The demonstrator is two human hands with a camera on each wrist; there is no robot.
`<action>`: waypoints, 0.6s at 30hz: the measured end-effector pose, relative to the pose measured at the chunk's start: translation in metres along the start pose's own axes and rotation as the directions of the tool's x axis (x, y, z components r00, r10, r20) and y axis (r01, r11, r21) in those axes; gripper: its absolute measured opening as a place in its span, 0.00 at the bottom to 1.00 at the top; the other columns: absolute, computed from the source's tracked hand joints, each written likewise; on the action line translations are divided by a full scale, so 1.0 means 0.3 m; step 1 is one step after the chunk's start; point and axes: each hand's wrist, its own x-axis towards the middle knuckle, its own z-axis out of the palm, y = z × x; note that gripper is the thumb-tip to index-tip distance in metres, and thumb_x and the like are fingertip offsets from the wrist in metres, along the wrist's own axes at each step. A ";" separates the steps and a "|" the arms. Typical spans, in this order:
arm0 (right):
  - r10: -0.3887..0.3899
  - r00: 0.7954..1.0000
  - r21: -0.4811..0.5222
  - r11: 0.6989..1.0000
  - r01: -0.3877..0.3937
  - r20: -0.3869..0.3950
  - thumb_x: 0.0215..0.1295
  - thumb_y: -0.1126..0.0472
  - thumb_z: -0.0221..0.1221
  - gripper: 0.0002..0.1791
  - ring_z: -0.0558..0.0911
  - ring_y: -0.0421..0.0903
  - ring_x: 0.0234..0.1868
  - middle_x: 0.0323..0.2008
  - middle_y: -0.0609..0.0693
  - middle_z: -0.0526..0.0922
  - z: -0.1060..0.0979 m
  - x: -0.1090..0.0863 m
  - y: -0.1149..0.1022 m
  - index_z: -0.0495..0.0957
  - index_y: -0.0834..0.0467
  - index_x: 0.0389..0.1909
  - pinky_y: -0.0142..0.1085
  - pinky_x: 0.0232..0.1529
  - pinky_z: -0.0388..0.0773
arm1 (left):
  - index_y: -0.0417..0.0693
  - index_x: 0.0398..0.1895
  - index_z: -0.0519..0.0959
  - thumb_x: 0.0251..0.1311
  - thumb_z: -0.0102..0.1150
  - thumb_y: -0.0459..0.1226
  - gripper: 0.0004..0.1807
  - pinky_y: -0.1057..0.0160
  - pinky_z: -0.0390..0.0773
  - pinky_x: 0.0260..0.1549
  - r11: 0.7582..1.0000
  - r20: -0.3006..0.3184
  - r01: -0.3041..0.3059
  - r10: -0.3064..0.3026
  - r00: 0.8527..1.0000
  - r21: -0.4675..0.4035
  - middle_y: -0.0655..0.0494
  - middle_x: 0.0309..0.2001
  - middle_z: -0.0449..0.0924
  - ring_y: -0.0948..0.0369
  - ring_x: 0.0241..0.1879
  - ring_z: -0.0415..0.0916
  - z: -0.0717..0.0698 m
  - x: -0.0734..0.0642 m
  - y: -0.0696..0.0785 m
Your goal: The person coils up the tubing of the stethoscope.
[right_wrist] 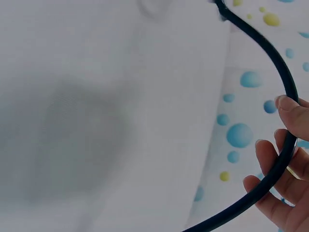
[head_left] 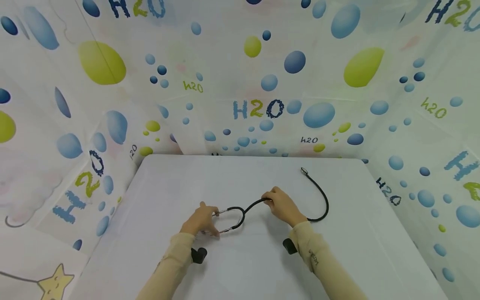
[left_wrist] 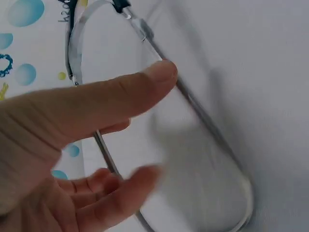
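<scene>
While the stethoscope runs roughly left-right over the table, ear tubes point left, chestpiece far right, pointing away — left hand half open, gripping ear tubes; right hand pinches the black tube.

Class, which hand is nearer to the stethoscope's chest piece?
Right: the right hand holds the tube, lower and left of the chest piece in the head view; the left hand holds the metal ear tubes, farther left.
</scene>
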 end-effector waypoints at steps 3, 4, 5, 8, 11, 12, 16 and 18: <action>-0.025 0.998 0.011 1.000 0.026 -0.052 0.59 0.69 0.62 0.07 0.75 0.44 0.30 0.31 0.51 0.75 -0.031 -0.004 0.006 0.83 0.59 0.38 0.37 0.34 0.74 | 0.48 0.32 0.78 0.31 0.80 0.46 0.24 0.57 0.75 0.29 0.994 0.018 -0.076 0.075 0.997 0.076 0.45 0.39 0.65 0.54 0.32 0.69 0.009 -0.010 0.023; -0.032 0.997 0.013 0.999 0.033 -0.070 0.58 0.68 0.62 0.07 0.75 0.44 0.30 0.31 0.51 0.75 -0.040 -0.005 0.008 0.83 0.59 0.38 0.37 0.34 0.74 | 0.49 0.29 0.78 0.32 0.79 0.49 0.23 0.55 0.73 0.32 0.988 0.004 -0.113 0.113 0.994 0.109 0.47 0.38 0.66 0.54 0.34 0.68 0.017 -0.012 0.027; -0.035 0.996 0.022 0.999 0.037 -0.086 0.58 0.68 0.62 0.07 0.75 0.44 0.30 0.31 0.51 0.76 -0.048 -0.005 0.009 0.83 0.60 0.38 0.37 0.33 0.74 | 0.51 0.28 0.77 0.34 0.76 0.52 0.23 0.54 0.70 0.34 0.980 -0.011 -0.152 0.154 0.988 0.133 0.50 0.36 0.67 0.54 0.35 0.66 0.028 -0.014 0.028; -0.030 0.994 0.046 0.998 0.035 -0.102 0.57 0.67 0.63 0.08 0.77 0.45 0.31 0.32 0.52 0.77 -0.070 -0.005 0.009 0.82 0.62 0.39 0.37 0.34 0.75 | 0.50 0.28 0.74 0.43 0.69 0.55 0.22 0.55 0.67 0.33 0.971 -0.041 -0.238 0.237 0.971 -0.003 0.54 0.32 0.70 0.56 0.34 0.65 0.073 -0.017 0.018; -0.026 0.994 0.063 0.997 0.033 -0.104 0.56 0.67 0.64 0.10 0.79 0.45 0.32 0.33 0.52 0.78 -0.081 -0.003 0.007 0.81 0.63 0.40 0.38 0.35 0.76 | 0.47 0.28 0.72 0.53 0.61 0.52 0.19 0.62 0.66 0.27 0.933 -0.089 -0.278 0.264 0.960 -0.227 0.57 0.26 0.71 0.61 0.27 0.65 0.123 -0.023 -0.002; -0.024 0.994 0.064 0.997 0.031 -0.104 0.56 0.67 0.65 0.10 0.79 0.46 0.32 0.33 0.52 0.78 -0.082 -0.001 0.008 0.80 0.63 0.40 0.38 0.35 0.76 | 0.46 0.28 0.71 0.54 0.60 0.51 0.18 0.64 0.66 0.26 0.915 -0.101 -0.277 0.258 0.961 -0.292 0.58 0.25 0.71 0.62 0.25 0.65 0.135 -0.028 -0.007; -0.019 0.991 0.087 0.996 0.031 -0.129 0.55 0.67 0.65 0.10 0.80 0.47 0.32 0.32 0.53 0.79 -0.087 0.005 0.015 0.79 0.62 0.39 0.39 0.35 0.77 | 0.44 0.31 0.69 0.51 0.64 0.54 0.24 0.65 0.69 0.25 0.905 -0.118 -0.243 0.215 0.969 -0.349 0.59 0.24 0.72 0.63 0.25 0.67 0.156 -0.061 -0.012; -0.020 0.989 0.092 0.995 0.033 -0.145 0.55 0.68 0.65 0.09 0.80 0.47 0.31 0.31 0.53 0.79 -0.091 0.008 0.019 0.78 0.62 0.36 0.40 0.35 0.78 | 0.44 0.34 0.69 0.45 0.68 0.57 0.29 0.63 0.70 0.27 0.920 -0.107 -0.219 0.194 0.975 -0.324 0.57 0.27 0.73 0.62 0.26 0.69 0.157 -0.077 -0.008</action>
